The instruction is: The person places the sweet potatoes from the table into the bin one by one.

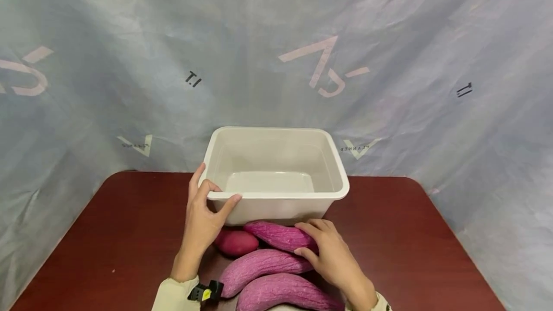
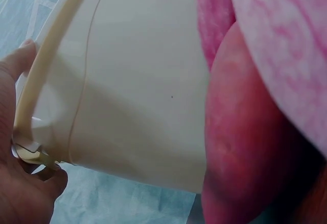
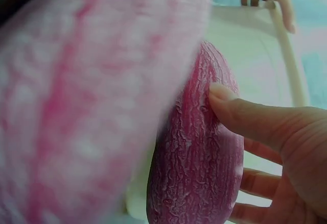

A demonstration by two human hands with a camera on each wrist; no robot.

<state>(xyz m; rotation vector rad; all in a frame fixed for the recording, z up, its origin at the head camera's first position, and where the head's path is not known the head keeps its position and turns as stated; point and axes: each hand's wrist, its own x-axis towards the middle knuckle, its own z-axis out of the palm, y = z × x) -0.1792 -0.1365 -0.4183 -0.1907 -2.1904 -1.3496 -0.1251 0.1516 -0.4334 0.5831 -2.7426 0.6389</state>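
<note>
One long purple vegetable (image 1: 276,235) is in the right hand (image 1: 332,251), over by the near wall of a white bin (image 1: 276,209) on the dark red table (image 1: 389,224). From where I stand, that grip is closed around it: the thumb lies on the side toward the person, and the other fingers bend round the side toward the bin. Whether the piece is off the table at all, I can't tell.

At the bin's near left corner, the left hand (image 1: 202,222) pinches the rim, thumb on the outside, one finger hooked over into the mouth.

A dark red vegetable (image 1: 236,243) lies near that same corner, next to the left tip of the held piece. Closer to the person, a middle purple vegetable (image 1: 263,267) and a near purple vegetable (image 1: 285,292) curve side by side, neither in a hand. Something pale peeks in at the bottom edge, too cut off to name.

I'd judge this as the moment of securing the piece while the bin is steadied. If it is to go over the rim, the next move calls for a firm hold, since the hand sits toward one end and the long body could swing; then a lift clear of the rim, with the left hand bracing the bin against a knock.
</note>
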